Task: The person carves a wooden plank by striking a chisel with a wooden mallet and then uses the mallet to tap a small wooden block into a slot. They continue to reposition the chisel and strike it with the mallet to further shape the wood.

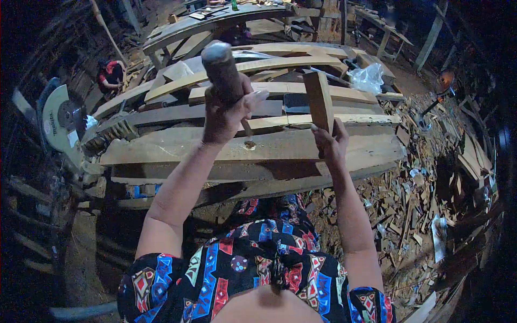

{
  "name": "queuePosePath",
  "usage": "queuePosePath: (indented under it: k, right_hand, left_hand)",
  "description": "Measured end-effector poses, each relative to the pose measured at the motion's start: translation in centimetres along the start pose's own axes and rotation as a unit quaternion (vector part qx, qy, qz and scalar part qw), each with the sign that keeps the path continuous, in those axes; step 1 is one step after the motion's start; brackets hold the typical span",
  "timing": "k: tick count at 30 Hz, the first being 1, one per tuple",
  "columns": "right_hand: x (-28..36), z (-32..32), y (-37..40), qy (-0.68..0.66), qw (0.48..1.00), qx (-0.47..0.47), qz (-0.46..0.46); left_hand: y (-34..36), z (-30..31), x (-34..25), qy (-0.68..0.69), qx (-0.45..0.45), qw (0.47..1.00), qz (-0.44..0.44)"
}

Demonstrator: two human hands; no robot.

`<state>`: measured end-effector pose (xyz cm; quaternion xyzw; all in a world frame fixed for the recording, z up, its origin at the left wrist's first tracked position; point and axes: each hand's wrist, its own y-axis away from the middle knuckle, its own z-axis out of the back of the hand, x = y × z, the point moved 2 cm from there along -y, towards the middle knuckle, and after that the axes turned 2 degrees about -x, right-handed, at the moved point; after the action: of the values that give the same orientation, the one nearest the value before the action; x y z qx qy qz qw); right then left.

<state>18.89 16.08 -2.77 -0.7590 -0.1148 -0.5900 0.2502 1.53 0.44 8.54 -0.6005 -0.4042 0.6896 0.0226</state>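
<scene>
My left hand [229, 116] is wrapped round a dark cylindrical tool [223, 72] with a pale, rounded top end, held upright above the planks. A thin rod points down below this hand, over a small dark spot in the wide plank [188, 146]. In my right hand [331, 141] is a short rectangular wood block [319, 99], gripped at its lower end and standing nearly upright. The two hands are apart, both over the long planks.
A circular saw [59, 119] stands at the left. Another person [111, 75] crouches at the upper left. Clear plastic [367, 77] lies on the planks at the right. Wood scraps [398, 210] cover the ground at the right. A workbench [210, 20] stands at the back.
</scene>
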Motion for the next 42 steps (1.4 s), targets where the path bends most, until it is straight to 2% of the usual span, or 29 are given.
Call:
queuePosePath:
  k: [3,6,11,16,22,28,35,38,41,42]
  right_hand:
    - [-0.7,1.0,0.2,-0.002,0.998,-0.049,0.024]
    - [-1.0,1.8,-0.2,-0.095,0.994,-0.057,0.018]
    - [-0.6,1.9,-0.2,-0.100,0.993,-0.040,-0.044]
    - [-1.1,1.8,-0.5,-0.083,0.996,-0.037,-0.014]
    - [-1.0,1.9,-0.5,-0.177,0.982,-0.045,-0.053]
    - [-1.5,1.9,-0.6,-0.179,0.981,-0.044,-0.056]
    - [-0.7,1.4,-0.3,-0.113,0.992,-0.038,-0.026]
    - [-0.8,1.5,-0.3,-0.102,0.994,-0.040,-0.027]
    - [-0.9,1.4,-0.4,-0.105,0.993,-0.039,-0.029]
    - [-0.7,1.3,-0.3,-0.113,0.992,-0.048,-0.038]
  left_hand:
    - [0.4,0.3,2.1,0.053,-0.014,0.999,0.001]
    - [1.1,0.5,2.6,0.066,-0.054,0.996,0.036]
    - [1.0,0.5,3.0,0.100,-0.066,0.992,0.048]
    - [1.2,0.3,2.6,0.119,-0.025,0.992,0.045]
    - [1.1,1.0,4.0,0.126,0.008,0.990,0.061]
    - [1.3,1.2,4.0,0.156,0.035,0.984,0.072]
    - [1.2,1.1,3.7,0.199,0.056,0.975,0.078]
    - [0.9,1.7,4.6,0.209,0.078,0.968,0.113]
    - [-0.4,1.7,5.6,0.270,0.135,0.950,0.077]
    - [-0.7,1.9,5.8,0.248,0.123,0.957,0.084]
